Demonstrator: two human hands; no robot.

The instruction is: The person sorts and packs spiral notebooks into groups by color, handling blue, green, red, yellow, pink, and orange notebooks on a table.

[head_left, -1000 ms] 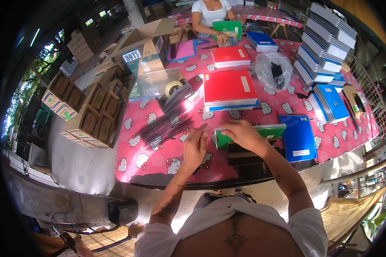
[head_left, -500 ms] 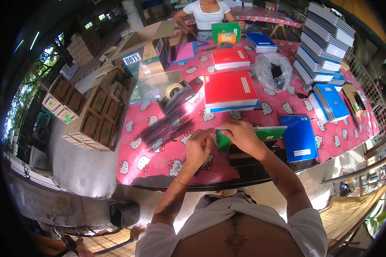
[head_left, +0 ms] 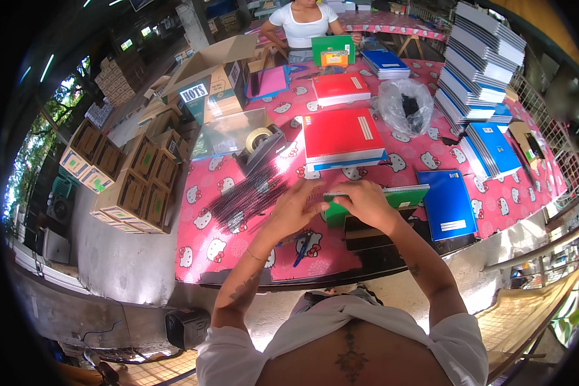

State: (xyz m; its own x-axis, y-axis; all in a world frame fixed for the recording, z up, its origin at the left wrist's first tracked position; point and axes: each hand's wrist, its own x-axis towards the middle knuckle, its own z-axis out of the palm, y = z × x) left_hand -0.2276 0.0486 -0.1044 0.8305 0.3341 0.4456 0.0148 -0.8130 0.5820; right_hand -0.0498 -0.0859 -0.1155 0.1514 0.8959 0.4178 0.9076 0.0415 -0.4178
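A green notebook [head_left: 402, 197] stands on its long edge near the table's front, beside a dark box-like stand [head_left: 373, 237]. My right hand [head_left: 365, 202] is closed over the notebook's top edge towards its left end. Just left of that end is my left hand [head_left: 294, 209], thumb and fingers apart, with no held thing that I can make out. Beyond my left hand lies a pile of black spiral binding coils [head_left: 248, 199]. Blue-handled pliers [head_left: 301, 249] rest below my left wrist. A blue notebook [head_left: 448, 206] lies flat to the right of the green one.
Red notebooks [head_left: 342, 136] are stacked ahead, a tape dispenser [head_left: 261, 145] at their left. A clear plastic bag [head_left: 405, 108] holds something black. Tall notebook stacks [head_left: 476, 71] stand far right, cartons [head_left: 132, 183] at left. Across the table stands another person [head_left: 305, 29].
My left hand has drawn back leftward from the notebook's end, its fingers spreading from a pinch. The pliers now show more. My right hand stays on the notebook.
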